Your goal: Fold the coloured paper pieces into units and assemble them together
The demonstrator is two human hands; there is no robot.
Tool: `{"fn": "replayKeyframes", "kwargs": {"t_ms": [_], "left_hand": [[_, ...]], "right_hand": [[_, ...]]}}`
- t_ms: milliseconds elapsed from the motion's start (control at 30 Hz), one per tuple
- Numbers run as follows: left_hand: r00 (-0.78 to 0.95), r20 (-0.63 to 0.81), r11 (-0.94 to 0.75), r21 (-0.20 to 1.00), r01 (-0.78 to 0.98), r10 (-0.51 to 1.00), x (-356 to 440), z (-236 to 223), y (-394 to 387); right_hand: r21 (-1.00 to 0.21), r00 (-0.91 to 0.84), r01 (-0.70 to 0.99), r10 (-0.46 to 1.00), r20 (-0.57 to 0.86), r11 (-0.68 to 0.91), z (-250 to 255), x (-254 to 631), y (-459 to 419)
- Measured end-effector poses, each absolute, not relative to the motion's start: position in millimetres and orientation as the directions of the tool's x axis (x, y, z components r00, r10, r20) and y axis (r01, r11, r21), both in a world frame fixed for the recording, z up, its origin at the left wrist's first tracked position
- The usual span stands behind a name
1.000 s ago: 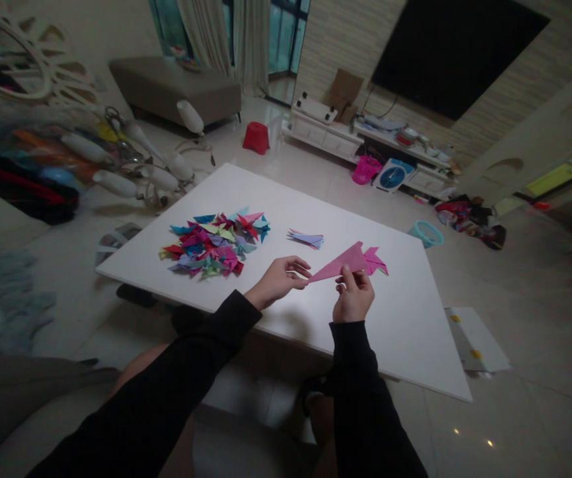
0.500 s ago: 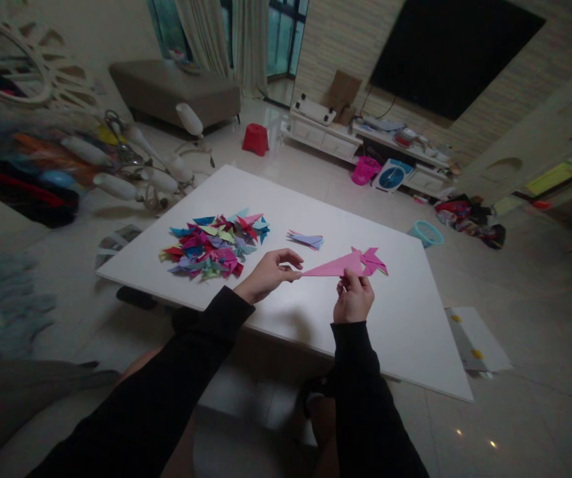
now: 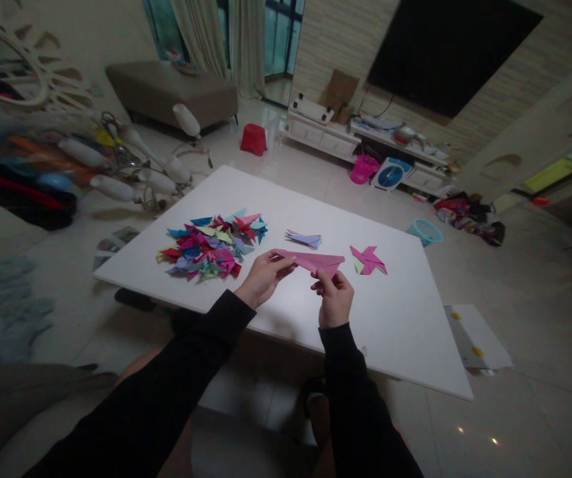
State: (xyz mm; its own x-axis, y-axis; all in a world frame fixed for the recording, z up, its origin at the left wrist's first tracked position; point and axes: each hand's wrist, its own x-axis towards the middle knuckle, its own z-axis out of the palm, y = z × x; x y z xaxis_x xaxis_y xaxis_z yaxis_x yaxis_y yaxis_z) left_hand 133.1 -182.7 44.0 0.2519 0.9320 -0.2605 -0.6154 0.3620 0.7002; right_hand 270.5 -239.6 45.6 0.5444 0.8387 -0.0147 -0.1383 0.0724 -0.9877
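Note:
A folded piece of pink paper (image 3: 315,261) is held between my two hands, above the near part of the white table (image 3: 390,325). My left hand (image 3: 263,275) pinches its left end, and my right hand (image 3: 334,295) grips its lower edge at the wide right end. To the right lies a pink and pale green folded paper pinwheel shape (image 3: 368,260), flat on the table. Just beyond my hands rests a small stack of folded paper strips (image 3: 303,239), the top one light blue. Left of my hands is a heap of many-coloured folded paper pieces (image 3: 210,245).
Past the table's left edge stands a lamp with several white shades (image 3: 113,188). Beyond the far edge are a red stool (image 3: 253,139), a pink bin (image 3: 364,170) and a low white TV cabinet (image 3: 320,136). A light blue basket (image 3: 425,232) stands off the right corner.
The pink paper has moved left, away from the pinwheel shape, and its wide end has turned. My right hand has shifted left with it, and my left hand now grips more of the narrow end.

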Motion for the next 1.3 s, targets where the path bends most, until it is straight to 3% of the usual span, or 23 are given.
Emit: {"fn": "replayKeyframes", "kwargs": {"t_ms": [200, 300, 367, 433, 467, 533, 600, 700, 833, 1000, 1133, 1300], "left_hand": [[0.422, -0.228, 0.425, 0.779, -0.462, 0.877, 141, 40, -195], [0.338, -0.21, 0.348, 0.836, -0.424, 0.917, 138, 41, -192], [0.144, -0.102, 0.147, 0.926, -0.347, 0.984, 135, 43, -189], [-0.046, 0.141, -0.145, 0.984, -0.104, 0.989, 131, 45, -189], [-0.071, 0.284, -0.28, 0.958, 0.063, 0.956, 130, 46, -190], [0.034, 0.501, -0.481, 0.807, 0.344, 0.865, 129, 45, -194], [0.203, 0.572, -0.591, 0.654, 0.472, 0.795, 131, 42, -200], [0.322, 0.57, -0.641, 0.542, 0.543, 0.756, 141, 31, -206], [0.359, 0.57, -0.655, 0.483, 0.582, 0.739, 159, 15, -214], [0.338, 0.534, -0.622, 0.55, 0.557, 0.775, 176, -4, -223], [0.295, 0.427, -0.516, 0.641, 0.568, 0.855, 175, -17, -206], [0.307, 0.328, -0.444, 0.541, 0.714, 0.893, 170, -16, -147]], "right_hand": [[-0.992, 0.453, -0.118, 0.891, -0.013, 0.046, 42, 263, -243], [-0.99, 0.519, -0.099, 0.854, 0.031, 0.096, 45, 264, -242], [-0.988, 0.596, -0.078, 0.801, 0.058, 0.13, 50, 269, -239], [-0.991, 0.636, -0.083, 0.771, 0.031, 0.109, 54, 275, -238], [-0.992, 0.637, -0.103, 0.771, -0.005, 0.079, 55, 278, -238], [-0.988, 0.607, -0.155, 0.79, -0.086, 0.012, 55, 281, -240], [-0.984, 0.556, -0.176, 0.822, -0.122, -0.026, 53, 282, -243], [-0.989, 0.518, -0.145, 0.851, -0.091, -0.018, 51, 284, -249], [-0.992, 0.538, -0.128, 0.841, -0.065, 0.005, 53, 292, -254], [-0.985, 0.524, -0.174, 0.847, -0.092, 0.001, 56, 299, -255], [-0.975, 0.468, -0.224, 0.878, -0.101, 0.008, 59, 294, -255], [-0.985, 0.391, -0.169, 0.916, -0.089, -0.024, 63, 286, -256]]}}
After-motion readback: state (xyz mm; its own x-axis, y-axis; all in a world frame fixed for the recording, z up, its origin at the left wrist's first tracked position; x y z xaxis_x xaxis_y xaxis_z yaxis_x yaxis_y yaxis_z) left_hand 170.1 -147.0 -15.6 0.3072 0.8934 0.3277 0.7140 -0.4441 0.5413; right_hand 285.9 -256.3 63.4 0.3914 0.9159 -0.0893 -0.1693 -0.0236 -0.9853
